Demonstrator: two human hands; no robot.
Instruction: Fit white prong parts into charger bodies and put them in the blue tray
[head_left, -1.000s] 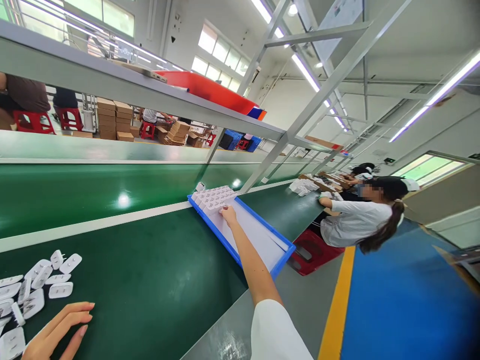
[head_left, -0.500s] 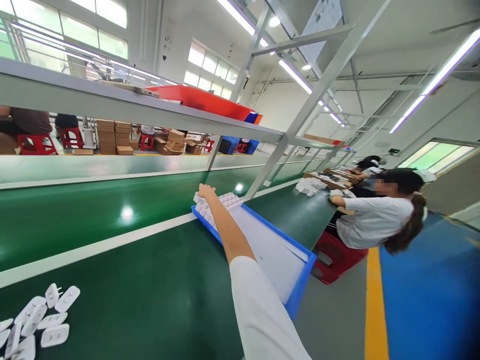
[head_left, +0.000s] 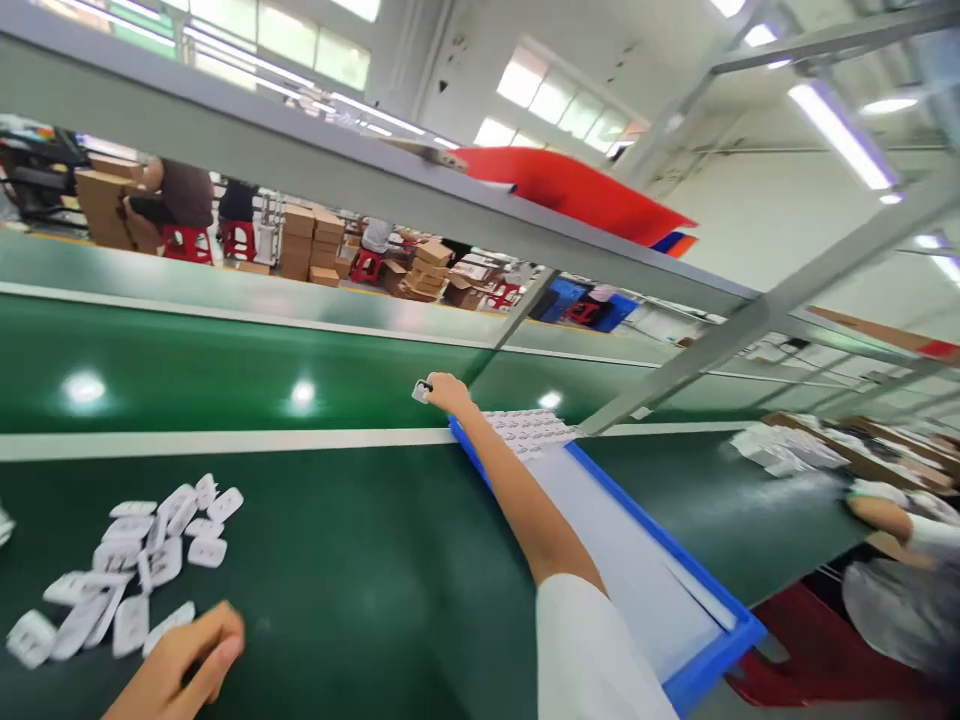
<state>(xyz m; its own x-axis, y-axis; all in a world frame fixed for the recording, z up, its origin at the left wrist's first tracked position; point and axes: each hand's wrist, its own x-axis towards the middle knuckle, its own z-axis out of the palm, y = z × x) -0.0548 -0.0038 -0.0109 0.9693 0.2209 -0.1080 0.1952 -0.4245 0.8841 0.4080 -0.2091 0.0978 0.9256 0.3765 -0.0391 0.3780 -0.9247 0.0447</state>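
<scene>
My right hand [head_left: 448,392] is closed on a small white plug piece [head_left: 421,391], held over the green belt just left of the blue tray [head_left: 480,465]. At the tray's far end stand rows of white plug pieces [head_left: 529,430]; white sheet lines the rest of it. My left hand [head_left: 187,665] is in the lower left with fingers curled toward the thumb, and no object shows in it. It is close beside a loose pile of flat white plug covers [head_left: 131,560] on the dark green bench [head_left: 337,570].
A shelf rail [head_left: 375,180] crosses above the bench and carries a red bin [head_left: 562,195]. A slanted metal post [head_left: 675,365] rises behind the tray. To the right, a co-worker's arm [head_left: 885,515] lies near white parts [head_left: 784,447] and cartons.
The view has swung left. My left hand has come into view beside the pile. My right hand has moved from over the tray's rows to left of them, with a white piece in it.
</scene>
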